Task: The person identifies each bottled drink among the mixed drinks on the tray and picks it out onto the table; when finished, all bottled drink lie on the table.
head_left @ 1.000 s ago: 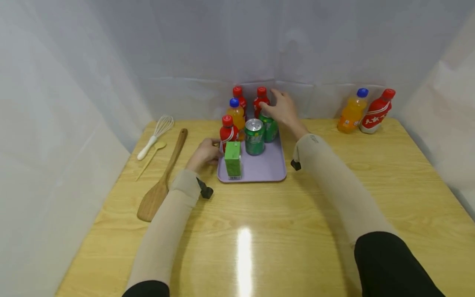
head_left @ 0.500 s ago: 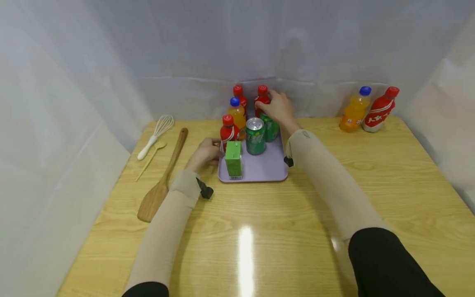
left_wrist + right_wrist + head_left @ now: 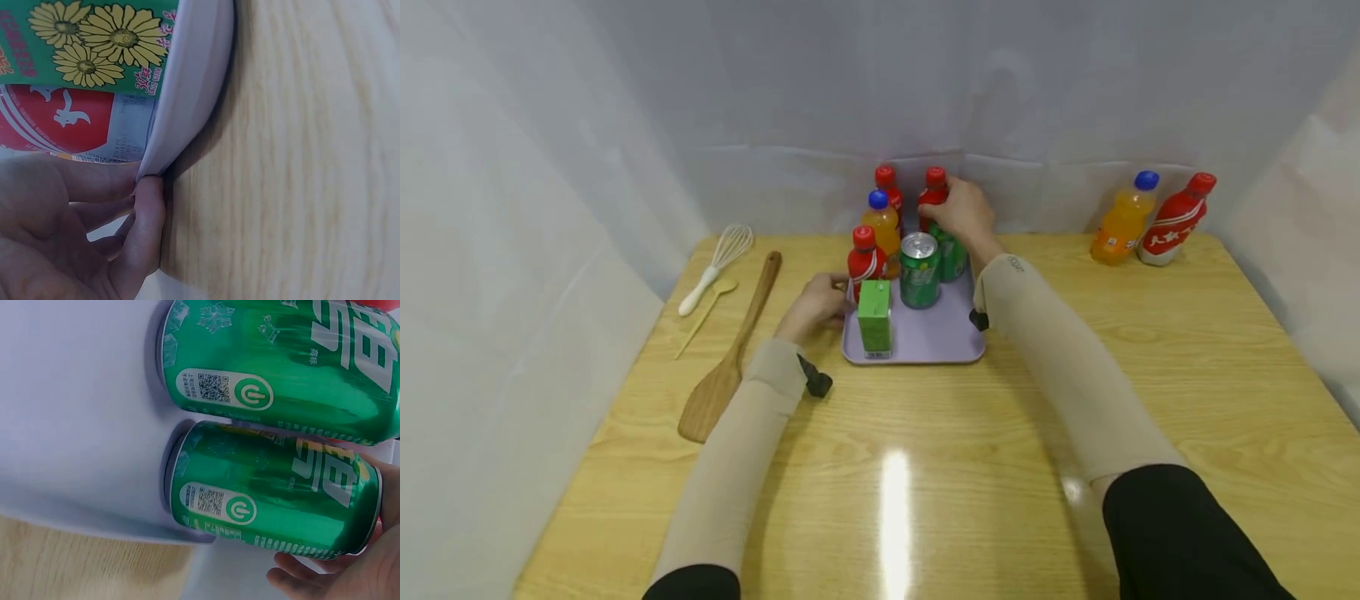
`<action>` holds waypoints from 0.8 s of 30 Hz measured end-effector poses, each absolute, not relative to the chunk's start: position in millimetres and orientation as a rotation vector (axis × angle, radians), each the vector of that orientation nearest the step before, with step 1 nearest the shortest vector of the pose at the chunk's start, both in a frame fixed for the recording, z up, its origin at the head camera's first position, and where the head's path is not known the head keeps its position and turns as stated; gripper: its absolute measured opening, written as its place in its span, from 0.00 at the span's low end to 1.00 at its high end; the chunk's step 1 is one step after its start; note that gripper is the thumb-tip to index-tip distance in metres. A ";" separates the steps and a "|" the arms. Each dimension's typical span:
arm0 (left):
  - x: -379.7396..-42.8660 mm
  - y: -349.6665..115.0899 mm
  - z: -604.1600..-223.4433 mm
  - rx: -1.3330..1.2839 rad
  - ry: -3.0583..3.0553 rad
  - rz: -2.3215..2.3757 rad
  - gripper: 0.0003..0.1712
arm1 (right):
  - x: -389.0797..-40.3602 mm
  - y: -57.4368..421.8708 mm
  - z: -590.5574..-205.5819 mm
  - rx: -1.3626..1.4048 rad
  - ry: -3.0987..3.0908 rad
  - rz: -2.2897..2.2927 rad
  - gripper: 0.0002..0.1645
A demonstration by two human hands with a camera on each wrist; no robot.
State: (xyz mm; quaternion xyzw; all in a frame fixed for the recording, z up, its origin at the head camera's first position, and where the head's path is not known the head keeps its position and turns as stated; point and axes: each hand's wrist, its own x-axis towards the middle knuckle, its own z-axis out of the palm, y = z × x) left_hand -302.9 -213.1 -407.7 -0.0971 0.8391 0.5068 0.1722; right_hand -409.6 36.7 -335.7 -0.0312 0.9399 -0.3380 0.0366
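Note:
A lilac tray carries drinks: a green carton, a front-left red bottle, an orange drink bottle, a back-left red bottle and two green soda cans. My left hand pinches the tray's left rim between thumb and finger, beside the carton. At the back right corner my right hand grips another red drink bottle, thumb in front. In the right wrist view the nearer can partly hides that hand.
On the left lie a whisk, a small yellow spoon and a wooden spatula. An orange drink bottle and a red bottle stand at the back right. A white sheet hangs behind the table.
My right hand has moved slightly left and closed in on the back-right red bottle. The left hand stays at the tray's rim. The whole head view has shifted a little.

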 end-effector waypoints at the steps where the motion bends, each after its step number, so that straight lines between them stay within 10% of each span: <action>1: -303.3 -212.7 -408.1 -0.276 2.383 1.438 0.43 | -409.4 37.3 -335.6 -0.091 2.895 -1.036 0.44; 24: -301.1 -202.0 -409.9 -0.261 2.375 1.432 0.41 | -403.8 49.1 -343.9 -0.074 2.910 -1.313 0.40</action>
